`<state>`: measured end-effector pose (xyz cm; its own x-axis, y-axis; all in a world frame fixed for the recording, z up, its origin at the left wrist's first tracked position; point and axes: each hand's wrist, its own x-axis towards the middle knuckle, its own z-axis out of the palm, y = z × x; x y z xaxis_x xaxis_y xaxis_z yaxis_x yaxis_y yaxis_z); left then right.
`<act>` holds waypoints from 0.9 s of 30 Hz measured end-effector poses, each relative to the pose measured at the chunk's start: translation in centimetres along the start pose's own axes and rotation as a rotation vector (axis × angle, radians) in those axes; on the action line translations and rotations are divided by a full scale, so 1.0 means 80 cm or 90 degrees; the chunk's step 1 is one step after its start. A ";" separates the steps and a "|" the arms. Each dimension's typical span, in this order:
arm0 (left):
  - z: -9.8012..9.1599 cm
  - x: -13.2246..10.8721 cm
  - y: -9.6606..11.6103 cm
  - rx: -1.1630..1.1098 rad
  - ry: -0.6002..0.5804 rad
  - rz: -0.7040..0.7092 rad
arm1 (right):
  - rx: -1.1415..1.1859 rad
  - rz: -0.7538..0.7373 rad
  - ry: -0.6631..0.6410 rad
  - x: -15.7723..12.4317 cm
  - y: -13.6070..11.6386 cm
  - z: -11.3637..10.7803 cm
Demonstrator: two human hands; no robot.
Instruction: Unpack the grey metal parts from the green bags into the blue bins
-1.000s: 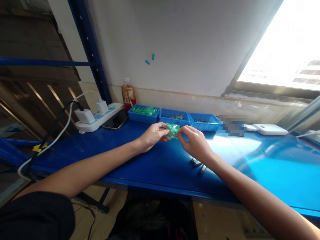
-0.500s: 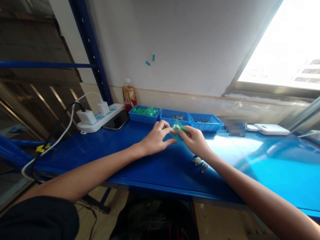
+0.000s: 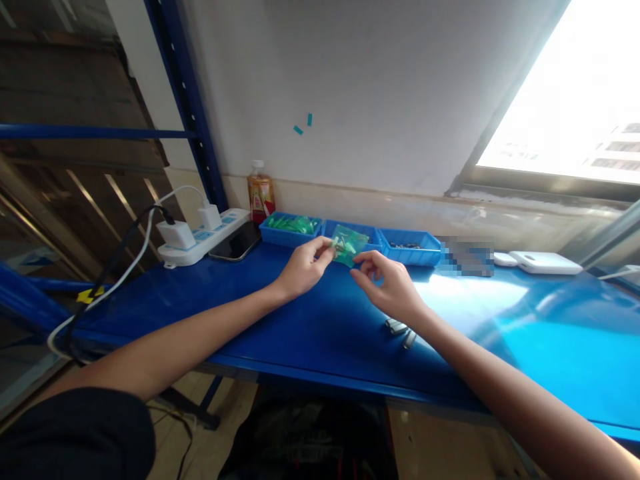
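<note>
Between thumb and fingers, my left hand point(image 3: 303, 270) pinches the left edge of a small green see-through plastic bag point(image 3: 355, 240). Something pale shows inside the bag, too blurred to name. My right hand point(image 3: 389, 285) is just right of the bag, its thumb and fingers apart; a fingertip is close to the bag's lower right corner, and I cannot tell if it touches. Several small silvery metal pieces point(image 3: 397, 327) lie on the blue table point(image 3: 310, 333), below my right wrist.
Along the wall stand a blue bin of green bags point(image 3: 294, 225), a middle blue bin partly hidden by the bag, and a blue bin of small metal parts point(image 3: 409, 255). Leftward are a bottle point(image 3: 261, 193), a phone point(image 3: 236, 241) and a power strip point(image 3: 200, 240). A white device point(image 3: 545, 263) lies right.
My right hand has let go of the bag and drawn slightly back, its fingers opening. My left hand has closed on the bag's left edge, and the bag now spreads out more upright.
</note>
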<state>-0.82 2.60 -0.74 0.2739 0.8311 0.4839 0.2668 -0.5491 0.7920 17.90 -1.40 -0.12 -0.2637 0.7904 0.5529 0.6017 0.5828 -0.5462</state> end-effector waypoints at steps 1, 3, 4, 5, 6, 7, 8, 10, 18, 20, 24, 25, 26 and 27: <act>-0.001 -0.002 -0.001 0.073 0.003 0.075 | 0.047 0.047 -0.014 0.001 -0.001 0.000; -0.002 -0.006 -0.001 0.197 -0.016 0.214 | 0.164 0.133 -0.051 0.003 0.000 -0.001; -0.002 -0.008 0.000 0.242 -0.034 0.265 | 0.220 0.168 -0.067 0.004 0.002 0.000; -0.002 -0.010 0.001 0.276 -0.056 0.300 | 0.267 0.196 -0.075 0.005 0.004 0.001; -0.002 -0.012 0.003 0.299 -0.075 0.318 | 0.296 0.217 -0.076 0.005 0.007 0.002; -0.001 -0.013 0.005 0.311 -0.091 0.322 | 0.305 0.225 -0.072 0.006 0.010 0.003; 0.000 -0.014 0.007 0.309 -0.105 0.314 | 0.288 0.219 -0.062 0.006 0.013 0.004; 0.001 -0.013 0.010 0.264 -0.126 0.260 | 0.174 0.160 -0.026 0.005 0.017 0.006; 0.003 0.000 -0.002 -0.158 -0.165 -0.231 | -0.165 -0.086 0.001 -0.002 0.020 0.004; 0.003 0.002 -0.003 -0.168 -0.117 -0.224 | -0.173 -0.128 -0.010 -0.002 0.020 0.004; -0.003 0.003 0.000 -0.070 0.039 -0.093 | -0.106 -0.118 0.035 0.000 0.013 0.002; -0.006 0.003 0.001 -0.019 0.076 -0.037 | -0.069 -0.089 0.044 0.001 0.011 0.001; -0.009 0.002 0.002 0.041 0.102 0.028 | -0.026 -0.049 0.040 0.002 0.008 0.001; -0.011 0.000 0.004 0.103 0.113 0.100 | 0.029 0.000 0.018 0.003 0.006 0.000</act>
<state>-1.55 2.51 -0.18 0.1612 0.7288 0.6655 0.3824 -0.6678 0.6387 18.14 -0.92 -0.24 -0.2422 0.7849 0.5703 0.5667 0.5916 -0.5735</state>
